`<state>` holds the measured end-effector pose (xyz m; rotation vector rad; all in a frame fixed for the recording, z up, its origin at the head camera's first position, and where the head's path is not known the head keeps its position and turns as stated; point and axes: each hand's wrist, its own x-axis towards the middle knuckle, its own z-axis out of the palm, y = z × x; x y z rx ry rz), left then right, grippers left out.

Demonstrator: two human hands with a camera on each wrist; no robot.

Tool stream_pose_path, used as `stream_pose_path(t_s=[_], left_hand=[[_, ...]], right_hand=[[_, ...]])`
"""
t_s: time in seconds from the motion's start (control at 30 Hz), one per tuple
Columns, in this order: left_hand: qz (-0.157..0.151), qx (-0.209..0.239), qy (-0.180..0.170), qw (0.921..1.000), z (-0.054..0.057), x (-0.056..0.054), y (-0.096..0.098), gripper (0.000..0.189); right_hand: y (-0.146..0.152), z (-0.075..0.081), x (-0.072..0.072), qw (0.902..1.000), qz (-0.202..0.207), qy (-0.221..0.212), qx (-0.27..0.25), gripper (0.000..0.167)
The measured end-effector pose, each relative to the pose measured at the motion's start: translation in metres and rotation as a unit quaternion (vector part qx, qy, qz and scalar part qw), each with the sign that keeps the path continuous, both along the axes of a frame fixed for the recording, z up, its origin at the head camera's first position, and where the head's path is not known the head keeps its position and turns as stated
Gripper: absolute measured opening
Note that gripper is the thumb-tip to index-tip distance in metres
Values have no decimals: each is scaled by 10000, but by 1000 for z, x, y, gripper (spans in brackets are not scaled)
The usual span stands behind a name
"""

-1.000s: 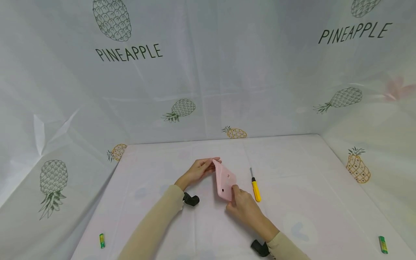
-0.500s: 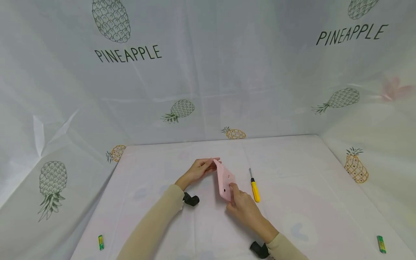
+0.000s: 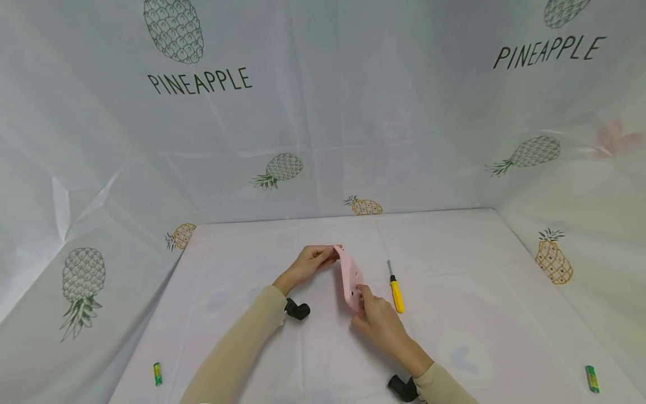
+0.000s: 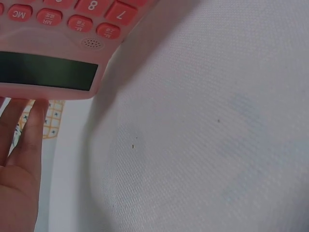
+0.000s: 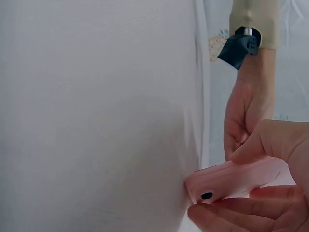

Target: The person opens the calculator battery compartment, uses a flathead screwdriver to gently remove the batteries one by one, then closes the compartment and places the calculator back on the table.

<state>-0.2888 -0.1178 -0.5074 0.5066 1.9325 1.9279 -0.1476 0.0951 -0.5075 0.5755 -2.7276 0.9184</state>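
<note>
A pink calculator (image 3: 351,278) is held tilted on edge above the table, its back toward the right in the head view. My left hand (image 3: 309,264) holds its far end; in the left wrist view the fingers (image 4: 31,130) touch the edge beside the dark display (image 4: 43,70), with red keys (image 4: 89,7) beyond. At the near end, my right hand (image 3: 381,322) grips the calculator. The right wrist view shows its thumb (image 5: 256,140) on one side of the pink body (image 5: 231,181) and fingers on the other. A small dark spot (image 5: 206,195) marks the casing there.
A screwdriver (image 3: 396,289) with a yellow handle lies right of the calculator. One green battery (image 3: 158,374) is at the table's left front, another battery (image 3: 592,379) at the right front. Black wrist cameras (image 3: 298,310) sit by both sleeves. A pineapple-print curtain (image 3: 323,112) surrounds the white table (image 3: 454,252).
The calculator has turned more edge-on in the head view, so its back looks narrower. Both hands keep hold of it and stay almost in place.
</note>
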Motion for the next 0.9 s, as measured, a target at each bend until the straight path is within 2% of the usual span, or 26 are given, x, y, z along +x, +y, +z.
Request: stream_pose_path(t_s=[0.4, 0.53, 0.77, 0.9], left_hand=[[173, -203, 407, 9988, 1, 1, -1, 32], [199, -139, 413, 9989, 3, 2, 0, 32], [337, -25, 504, 9982, 3, 2, 3, 30], [426, 35, 536, 9976, 2, 2, 4, 30]], right_hand=[[0, 1, 2, 9985, -43, -250, -489, 54], [0, 1, 1, 9968, 49, -333, -719, 54], [0, 1, 0, 9828, 321, -879, -1592, 54], [0, 1, -1, 9799, 312, -976, -1710, 54]])
